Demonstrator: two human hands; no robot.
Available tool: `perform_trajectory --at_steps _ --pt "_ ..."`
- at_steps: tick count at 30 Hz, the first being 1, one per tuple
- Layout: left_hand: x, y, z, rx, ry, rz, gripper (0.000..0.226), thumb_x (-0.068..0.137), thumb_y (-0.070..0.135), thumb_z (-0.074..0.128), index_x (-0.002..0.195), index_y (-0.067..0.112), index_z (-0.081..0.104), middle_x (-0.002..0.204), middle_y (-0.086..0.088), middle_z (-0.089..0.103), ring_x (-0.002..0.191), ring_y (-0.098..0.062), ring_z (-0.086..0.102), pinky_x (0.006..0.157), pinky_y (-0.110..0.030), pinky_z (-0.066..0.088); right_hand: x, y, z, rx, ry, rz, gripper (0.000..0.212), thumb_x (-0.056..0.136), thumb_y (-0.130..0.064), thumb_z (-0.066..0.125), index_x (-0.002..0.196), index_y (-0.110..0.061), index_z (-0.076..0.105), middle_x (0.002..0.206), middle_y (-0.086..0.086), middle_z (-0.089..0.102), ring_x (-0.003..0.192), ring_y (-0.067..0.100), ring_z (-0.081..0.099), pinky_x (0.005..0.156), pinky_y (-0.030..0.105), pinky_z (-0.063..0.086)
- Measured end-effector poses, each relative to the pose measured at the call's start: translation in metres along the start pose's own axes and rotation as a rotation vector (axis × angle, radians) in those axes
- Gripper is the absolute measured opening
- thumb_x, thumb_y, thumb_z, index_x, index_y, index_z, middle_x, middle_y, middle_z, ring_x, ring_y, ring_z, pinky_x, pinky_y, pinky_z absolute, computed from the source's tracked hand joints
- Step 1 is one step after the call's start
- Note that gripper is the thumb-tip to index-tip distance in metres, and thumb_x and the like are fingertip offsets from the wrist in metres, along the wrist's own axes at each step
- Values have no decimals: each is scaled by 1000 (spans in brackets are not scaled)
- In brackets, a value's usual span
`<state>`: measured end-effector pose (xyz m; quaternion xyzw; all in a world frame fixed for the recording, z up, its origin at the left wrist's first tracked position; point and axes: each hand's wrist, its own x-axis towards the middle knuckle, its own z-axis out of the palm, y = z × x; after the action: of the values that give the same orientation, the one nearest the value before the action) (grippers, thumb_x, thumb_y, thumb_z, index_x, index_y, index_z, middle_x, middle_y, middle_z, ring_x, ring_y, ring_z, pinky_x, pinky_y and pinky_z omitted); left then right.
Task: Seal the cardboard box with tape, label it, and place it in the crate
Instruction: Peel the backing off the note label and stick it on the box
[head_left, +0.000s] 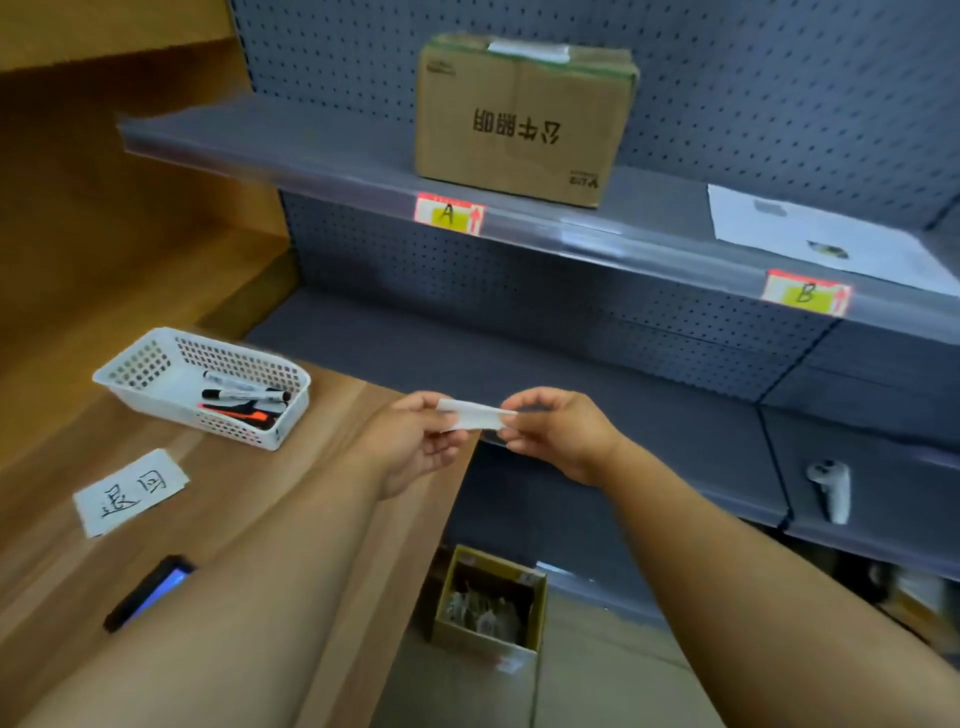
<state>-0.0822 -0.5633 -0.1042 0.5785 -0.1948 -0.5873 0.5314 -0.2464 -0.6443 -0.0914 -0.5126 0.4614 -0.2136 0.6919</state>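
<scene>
A brown cardboard box (522, 122) with printed black characters stands upside down on the upper grey shelf, above tag A (449, 214); a strip of clear tape shows on its top. Below it, in mid-air, my left hand (415, 441) and my right hand (558, 434) both pinch a small white strip of paper (475, 414) by its ends. A white paper label with handwritten characters (130, 492) lies on the wooden table at the left.
A white perforated basket (156, 364) holds several markers on the wooden table (249, 493). A dark phone (148, 592) lies near my left forearm. A small open carton (488, 597) sits on the floor. A white sheet (826, 236) lies above tag B (805, 293); a white controller (831, 488) rests on the lower shelf.
</scene>
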Motion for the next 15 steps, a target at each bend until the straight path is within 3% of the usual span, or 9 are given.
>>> perform_trajectory --at_steps 4,7,10,12,15 --pt "32 -15 30 -38 -31 -77 21 95 -3 44 90 12 58 82 -7 64 69 -13 63 62 -23 51 11 13 -36 139 76 59 20 90 8 48 82 2 65 77 15 68 63 19 71 57 23 58" --pt "48 -32 48 -7 -55 -136 20 96 -1 44 97 11 61 87 -7 65 72 -14 62 60 -21 51 14 27 -54 188 164 109 9 87 0 58 84 4 65 80 15 65 59 21 69 55 25 58" --pt "59 -54 63 -24 -90 -208 18 96 3 44 102 12 58 88 -8 63 74 -16 61 63 -23 49 18 52 -68 26 298 108 10 78 3 72 78 1 62 78 16 64 63 23 65 54 25 59" --pt "67 -71 71 -10 -111 -256 18 97 10 45 99 15 62 94 -8 63 77 -18 62 66 -25 48 23 73 -75 -59 393 125 21 75 8 73 75 -6 57 79 12 60 66 23 64 53 26 59" --pt "78 -102 75 143 -69 -275 12 94 25 56 102 23 65 100 -2 64 83 -17 63 68 -26 47 32 106 -80 -106 480 173 22 76 5 73 81 -9 58 85 11 61 66 21 64 57 27 60"
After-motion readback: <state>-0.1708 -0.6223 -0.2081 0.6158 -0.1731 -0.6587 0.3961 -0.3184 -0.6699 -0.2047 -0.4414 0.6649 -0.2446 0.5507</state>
